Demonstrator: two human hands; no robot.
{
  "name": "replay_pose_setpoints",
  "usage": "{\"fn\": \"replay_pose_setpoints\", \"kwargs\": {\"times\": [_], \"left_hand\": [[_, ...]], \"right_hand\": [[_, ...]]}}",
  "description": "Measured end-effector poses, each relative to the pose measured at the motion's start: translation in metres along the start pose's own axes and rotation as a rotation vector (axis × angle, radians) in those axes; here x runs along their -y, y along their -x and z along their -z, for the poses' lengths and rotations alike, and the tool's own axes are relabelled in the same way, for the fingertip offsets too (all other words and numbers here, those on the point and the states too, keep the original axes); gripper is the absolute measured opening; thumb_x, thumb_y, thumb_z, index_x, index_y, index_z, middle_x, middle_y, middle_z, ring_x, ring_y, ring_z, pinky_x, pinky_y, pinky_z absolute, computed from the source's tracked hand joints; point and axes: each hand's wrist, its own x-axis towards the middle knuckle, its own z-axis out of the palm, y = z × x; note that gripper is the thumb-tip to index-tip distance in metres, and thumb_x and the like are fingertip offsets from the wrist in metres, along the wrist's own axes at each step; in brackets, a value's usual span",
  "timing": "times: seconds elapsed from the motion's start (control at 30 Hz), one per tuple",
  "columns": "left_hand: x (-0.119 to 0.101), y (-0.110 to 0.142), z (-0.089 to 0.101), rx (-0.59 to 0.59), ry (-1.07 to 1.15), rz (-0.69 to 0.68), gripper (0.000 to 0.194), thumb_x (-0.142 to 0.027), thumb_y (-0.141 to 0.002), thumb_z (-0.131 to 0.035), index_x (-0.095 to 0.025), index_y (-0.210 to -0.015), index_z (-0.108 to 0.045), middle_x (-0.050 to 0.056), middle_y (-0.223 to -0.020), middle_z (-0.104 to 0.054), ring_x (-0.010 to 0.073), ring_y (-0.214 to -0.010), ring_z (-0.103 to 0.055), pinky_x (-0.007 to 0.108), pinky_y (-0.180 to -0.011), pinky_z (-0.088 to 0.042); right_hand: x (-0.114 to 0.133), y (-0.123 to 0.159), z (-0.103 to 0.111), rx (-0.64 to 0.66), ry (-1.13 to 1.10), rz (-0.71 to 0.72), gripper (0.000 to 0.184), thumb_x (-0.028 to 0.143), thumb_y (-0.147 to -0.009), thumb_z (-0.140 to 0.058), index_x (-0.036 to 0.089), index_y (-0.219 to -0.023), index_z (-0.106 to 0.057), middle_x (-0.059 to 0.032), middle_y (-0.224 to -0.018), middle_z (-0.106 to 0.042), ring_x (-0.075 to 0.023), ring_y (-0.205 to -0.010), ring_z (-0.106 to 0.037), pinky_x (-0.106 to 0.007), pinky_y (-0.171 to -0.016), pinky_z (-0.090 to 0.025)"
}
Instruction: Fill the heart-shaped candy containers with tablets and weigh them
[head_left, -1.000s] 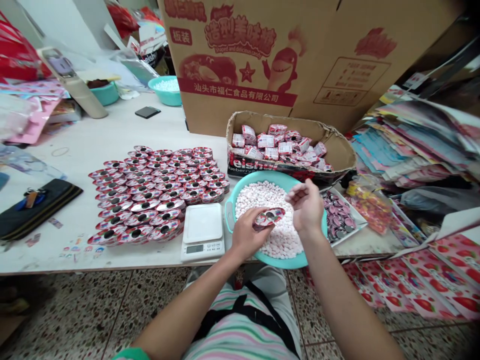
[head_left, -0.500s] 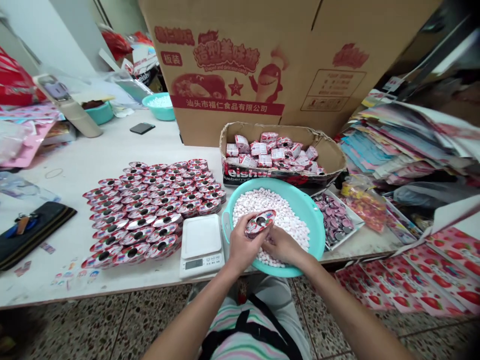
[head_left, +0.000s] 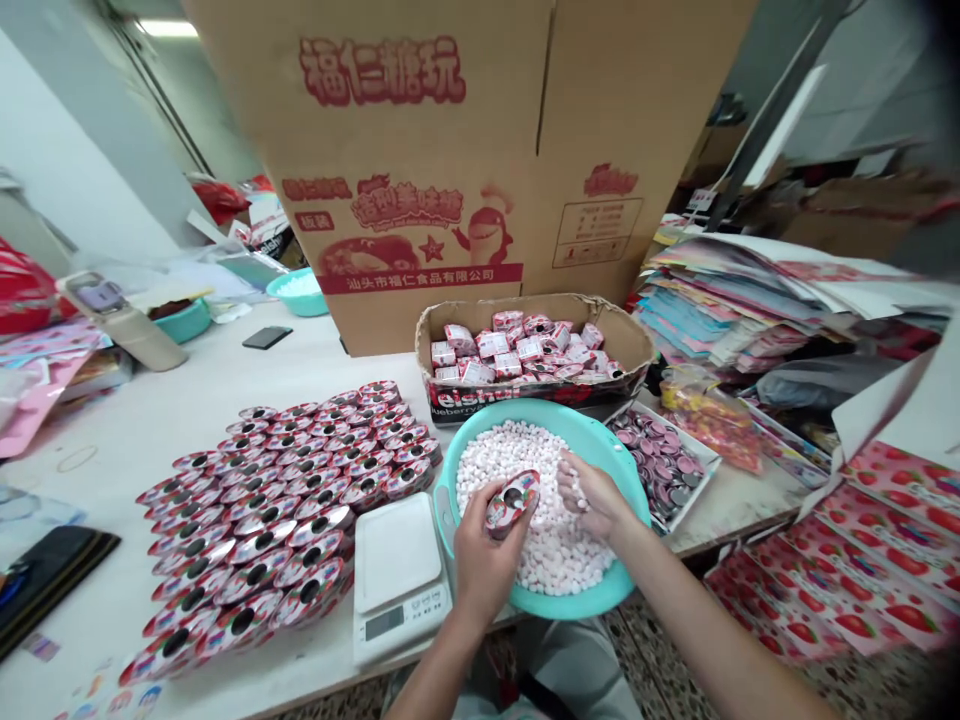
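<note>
My left hand (head_left: 487,550) grips a small red-and-white oval container (head_left: 513,500) with a round dark hole in its top, above the left part of a turquoise basin (head_left: 632,470). White candy pellets (head_left: 517,445) fill much of the basin. My right hand (head_left: 596,500) is over the pellets on the basin's right side, its fingers curled around a few of them. A white digital scale (head_left: 397,555) stands against the basin's left side. Farther left, many similar oval containers (head_left: 262,540) stand upright in tight rows, holes facing up.
Behind the basin, an open cardboard tray (head_left: 637,350) holds wrapped containers, with a tall carton (head_left: 420,130) behind it. To the right are a white box of round lids (head_left: 664,460), a bag of orange-yellow sweets (head_left: 712,415) and stacked printed sheets (head_left: 720,300). A black wallet (head_left: 60,570) lies left.
My right hand has moved from beside the held container to the right, over the pellets, and now has pellets in its fingers. The left hand keeps its container. The camera view has tilted up.
</note>
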Motion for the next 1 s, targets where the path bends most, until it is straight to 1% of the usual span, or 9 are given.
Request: {"fn": "replay_pose_setpoints", "kwargs": {"times": [0.07, 0.13, 0.2, 0.27, 0.37, 0.47, 0.67, 0.8, 1.0], "left_hand": [[0.001, 0.000, 0.000, -0.008, -0.027, 0.001, 0.037, -0.036, -0.075, -0.066, -0.020, -0.107, -0.059, 0.007, -0.106, -0.064, 0.0219, -0.098, -0.061, 0.034, -0.087, -0.049], [0.002, -0.001, -0.001, -0.001, -0.060, -0.018, 0.035, -0.034, -0.075, -0.065, -0.020, -0.107, -0.059, 0.007, -0.107, -0.064, 0.0217, -0.101, -0.060, 0.034, -0.088, -0.048], [0.005, -0.001, -0.002, 0.022, -0.090, -0.054, 0.033, -0.029, -0.076, -0.064, -0.022, -0.108, -0.059, 0.006, -0.109, -0.064, 0.0215, -0.103, -0.059, 0.035, -0.090, -0.047], [0.007, -0.001, -0.003, 0.050, -0.120, -0.090, 0.034, -0.024, -0.076, -0.062, -0.023, -0.109, -0.059, 0.005, -0.109, -0.064, 0.0211, -0.103, -0.059, 0.035, -0.090, -0.047], [0.010, 0.000, -0.004, 0.085, -0.166, -0.116, 0.036, -0.020, -0.075, -0.061, -0.024, -0.110, -0.058, 0.004, -0.108, -0.064, 0.0200, -0.102, -0.058, 0.034, -0.089, -0.047], [0.011, 0.001, -0.004, 0.083, -0.201, -0.121, 0.037, -0.018, -0.074, -0.061, -0.024, -0.110, -0.058, 0.004, -0.108, -0.063, 0.0200, -0.103, -0.057, 0.034, -0.090, -0.047], [0.011, 0.002, -0.003, 0.094, -0.266, -0.129, 0.039, -0.019, -0.072, -0.061, -0.025, -0.110, -0.059, 0.003, -0.108, -0.063, 0.0207, -0.100, -0.058, 0.035, -0.089, -0.046], [0.012, 0.002, -0.004, 0.108, -0.281, -0.128, 0.040, -0.020, -0.073, -0.061, -0.025, -0.112, -0.058, 0.003, -0.108, -0.063, 0.0206, -0.100, -0.057, 0.035, -0.088, -0.046], [0.011, 0.003, -0.004, 0.091, -0.259, -0.127, 0.041, -0.019, -0.073, -0.060, -0.025, -0.113, -0.057, 0.004, -0.106, -0.063, 0.0202, -0.099, -0.058, 0.034, -0.088, -0.046]], "right_hand": [[0.015, 0.000, -0.002, 0.070, -0.257, -0.040, 0.029, 0.029, -0.084, -0.046, 0.021, -0.060, -0.031, 0.0092, -0.044, -0.028, -0.0034, -0.034, -0.019, -0.016, -0.034, -0.011], [0.028, 0.001, -0.008, 0.127, -0.436, -0.070, 0.027, 0.022, -0.085, -0.042, 0.020, -0.060, -0.031, 0.0088, -0.043, -0.029, -0.0033, -0.033, -0.021, -0.015, -0.033, -0.014], [0.035, 0.002, -0.020, 0.137, -0.545, -0.078, 0.025, 0.020, -0.086, -0.038, 0.020, -0.062, -0.033, 0.0084, -0.043, -0.030, -0.0031, -0.032, -0.022, -0.014, -0.033, -0.014], [0.037, 0.004, -0.035, 0.117, -0.585, -0.064, 0.025, 0.021, -0.087, -0.035, 0.020, -0.062, -0.035, 0.0085, -0.042, -0.029, -0.0028, -0.031, -0.021, -0.014, -0.032, -0.013], [0.032, 0.006, -0.058, 0.048, -0.533, 0.004, 0.024, 0.022, -0.086, -0.038, 0.019, -0.062, -0.037, 0.0088, -0.042, -0.029, -0.0027, -0.031, -0.021, -0.014, -0.031, -0.011], [0.023, 0.008, -0.073, -0.028, -0.411, 0.108, 0.020, 0.023, -0.082, -0.045, 0.019, -0.063, -0.039, 0.0081, -0.045, -0.033, -0.0028, -0.033, -0.026, -0.015, -0.031, -0.014], [0.004, 0.011, -0.082, -0.171, -0.226, 0.229, 0.022, 0.031, -0.072, -0.055, 0.019, -0.061, -0.041, 0.0062, -0.048, -0.040, -0.0044, -0.038, -0.034, -0.016, -0.034, -0.023], [0.000, 0.014, -0.087, -0.166, -0.165, 0.281, 0.024, 0.034, -0.072, -0.055, 0.020, -0.058, -0.040, 0.0051, -0.047, -0.043, -0.0069, -0.041, -0.039, -0.019, -0.039, -0.031], [0.004, 0.019, -0.092, -0.120, -0.095, 0.303, 0.030, 0.036, -0.072, -0.057, 0.020, -0.055, -0.038, 0.0053, -0.045, -0.042, -0.0074, -0.041, -0.039, -0.020, -0.040, -0.031]]}}
